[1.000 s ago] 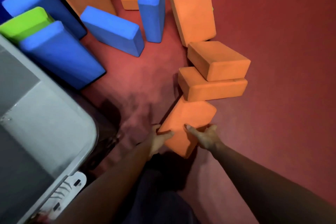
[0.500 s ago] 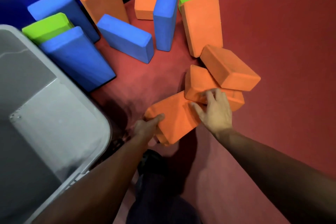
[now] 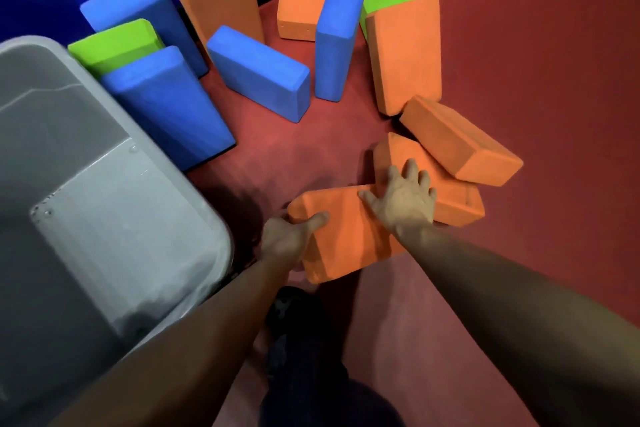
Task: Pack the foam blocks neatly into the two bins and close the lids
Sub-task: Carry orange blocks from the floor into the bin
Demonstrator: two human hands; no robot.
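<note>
Now the nearest orange block point(image 3: 346, 236) is gripped at its left end by the left hand point(image 3: 287, 241), thumb laid over the top face and fingers curled under the edge, while the right hand point(image 3: 405, 201) is spread flat, fingers splayed, across the seam between that block and the second orange block point(image 3: 457, 201) behind it; nothing is clasped by the right hand. Compared with half a second ago, little is seen to have changed: the left grip is kept on the same end, and the right palm is kept pressed on the same two blocks. A third orange block point(image 3: 460, 142) is propped tilted on the second one. All three are matte, finely grained foam bricks with softened edges, lying on red carpet-like floor point(image 3: 536, 62). Farther off, blue blocks point(image 3: 259, 73), more orange ones point(image 3: 405, 52) and green ones point(image 3: 114, 45) are ranged upright or leaning in a loose arc. To the left, a smooth, grey, translucent plastic bin point(image 3: 104, 201) with rounded corners is seen; whether its lid is on cannot be told.
</note>
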